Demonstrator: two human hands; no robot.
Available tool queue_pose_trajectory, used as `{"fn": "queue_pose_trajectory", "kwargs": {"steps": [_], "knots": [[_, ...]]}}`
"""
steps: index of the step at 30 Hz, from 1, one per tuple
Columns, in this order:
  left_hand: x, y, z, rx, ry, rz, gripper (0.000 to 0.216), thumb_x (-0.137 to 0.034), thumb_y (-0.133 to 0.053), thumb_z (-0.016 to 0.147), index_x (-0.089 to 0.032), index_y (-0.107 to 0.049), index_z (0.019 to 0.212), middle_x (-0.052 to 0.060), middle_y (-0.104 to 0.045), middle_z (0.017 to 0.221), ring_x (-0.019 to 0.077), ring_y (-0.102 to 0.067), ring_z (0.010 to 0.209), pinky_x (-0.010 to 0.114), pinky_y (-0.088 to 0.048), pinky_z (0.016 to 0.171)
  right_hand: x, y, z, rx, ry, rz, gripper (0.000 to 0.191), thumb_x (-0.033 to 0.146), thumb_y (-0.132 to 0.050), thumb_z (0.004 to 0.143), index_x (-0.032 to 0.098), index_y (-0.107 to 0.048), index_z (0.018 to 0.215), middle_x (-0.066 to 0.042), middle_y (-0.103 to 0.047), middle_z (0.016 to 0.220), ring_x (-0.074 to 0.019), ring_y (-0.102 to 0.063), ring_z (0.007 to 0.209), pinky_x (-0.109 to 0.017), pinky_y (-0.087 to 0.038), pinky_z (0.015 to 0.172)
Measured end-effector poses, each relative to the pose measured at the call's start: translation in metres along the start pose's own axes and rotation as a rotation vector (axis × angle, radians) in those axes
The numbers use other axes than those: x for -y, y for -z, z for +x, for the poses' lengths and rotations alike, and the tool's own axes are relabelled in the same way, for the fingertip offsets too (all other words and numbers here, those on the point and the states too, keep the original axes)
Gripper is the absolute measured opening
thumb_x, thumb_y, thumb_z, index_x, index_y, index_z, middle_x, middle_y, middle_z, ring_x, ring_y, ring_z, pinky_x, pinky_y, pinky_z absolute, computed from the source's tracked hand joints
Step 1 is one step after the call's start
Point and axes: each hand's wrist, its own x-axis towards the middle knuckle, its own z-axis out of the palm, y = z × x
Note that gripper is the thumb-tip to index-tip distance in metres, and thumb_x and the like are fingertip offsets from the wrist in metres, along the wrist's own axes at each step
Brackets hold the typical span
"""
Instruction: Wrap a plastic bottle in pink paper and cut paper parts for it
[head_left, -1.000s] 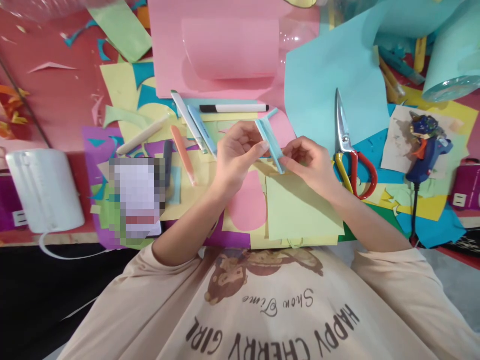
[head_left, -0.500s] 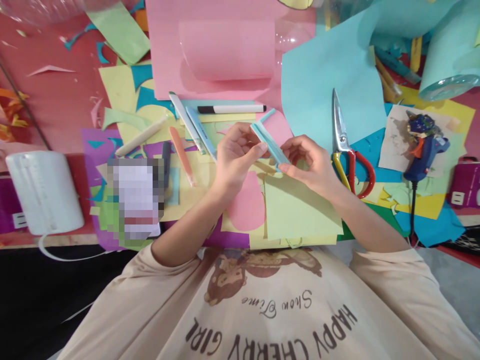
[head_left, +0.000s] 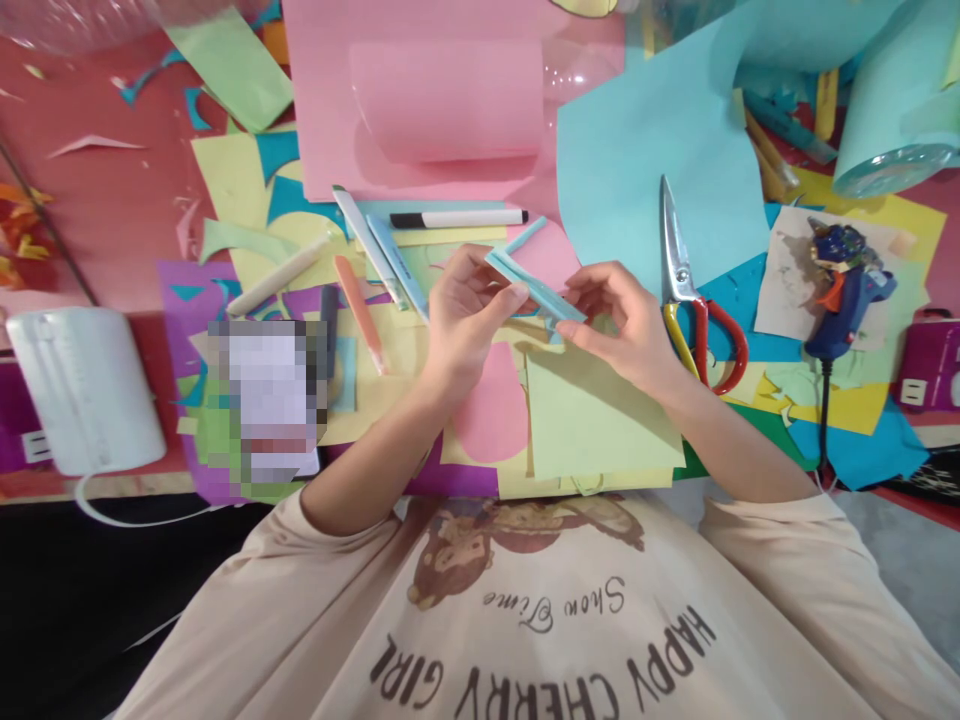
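Between my two hands is a narrow folded strip of light blue paper (head_left: 538, 288), slanting down to the right. My left hand (head_left: 466, 312) pinches its upper left part between thumb and fingers. At its lower right end, my right hand (head_left: 616, 322) grips it with the thumb and fingertips. A thin blue piece (head_left: 526, 234) juts up beyond the strip; I cannot tell whether it is joined to it. Below my hands lie a pink rounded paper cutout (head_left: 493, 405) and a pale green paper sheet (head_left: 600, 415).
Scissors (head_left: 686, 285) with red and yellow handles lie right of my right hand. Farther right is a blue glue gun (head_left: 840, 305). A black-and-white marker (head_left: 459, 217) and several pens lie beyond my hands. A pink-wrapped bottle (head_left: 450, 100) rests at the back. A phone (head_left: 274, 400) lies left.
The blue strip has turned to a flatter slant, its upper end shifting left and its lower end right. Both hands still hold it in nearly the same place.
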Motion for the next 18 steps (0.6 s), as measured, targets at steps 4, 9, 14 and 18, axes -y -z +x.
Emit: {"fn": "queue_pose_trajectory", "kwargs": {"steps": [4,9,14,18], "knots": [[0.0019,0.0007,0.0006,-0.028,0.015,-0.029,0.031,-0.037,-0.078,0.071,-0.023,-0.053,0.083,-0.006,-0.058,0.069,0.0089,-0.066,0.059,0.021,-0.058,0.059,-0.0004,0.0035,0.0017,-0.111,0.051,0.059,0.025,0.04,-0.071,0.079,0.024,-0.054,0.09,0.0,-0.06,0.092,-0.0128,-0.061,0.086,-0.029,-0.051,0.075],[0.0028,0.0028,0.0005,-0.022,0.012,0.01,0.031,-0.04,-0.076,0.073,-0.024,-0.052,0.085,-0.006,-0.059,0.071,0.0103,-0.067,0.062,0.023,-0.059,0.06,-0.0025,0.0043,0.0029,-0.213,0.066,0.026,0.025,0.045,-0.066,0.082,0.024,-0.054,0.075,0.0,-0.059,0.081,-0.0145,-0.061,0.083,-0.031,-0.052,0.076],[0.0002,0.0029,0.0007,-0.057,0.024,0.029,0.033,-0.042,-0.077,0.071,-0.024,-0.053,0.084,-0.006,-0.06,0.072,0.0096,-0.066,0.062,0.022,-0.059,0.06,-0.0017,0.0055,0.0032,-0.233,0.063,0.029,0.021,0.043,-0.064,0.085,0.024,-0.059,0.077,-0.001,-0.064,0.083,-0.0154,-0.063,0.086,-0.032,-0.052,0.08],[-0.0013,0.0021,0.0012,-0.061,0.037,0.015,0.033,-0.042,-0.078,0.07,-0.024,-0.053,0.083,-0.006,-0.059,0.07,0.0092,-0.066,0.061,0.021,-0.059,0.06,-0.0024,0.006,0.0035,-0.217,0.043,0.042,0.02,0.042,-0.057,0.09,0.023,-0.063,0.084,-0.001,-0.065,0.089,-0.0145,-0.065,0.087,-0.031,-0.052,0.085]]}}
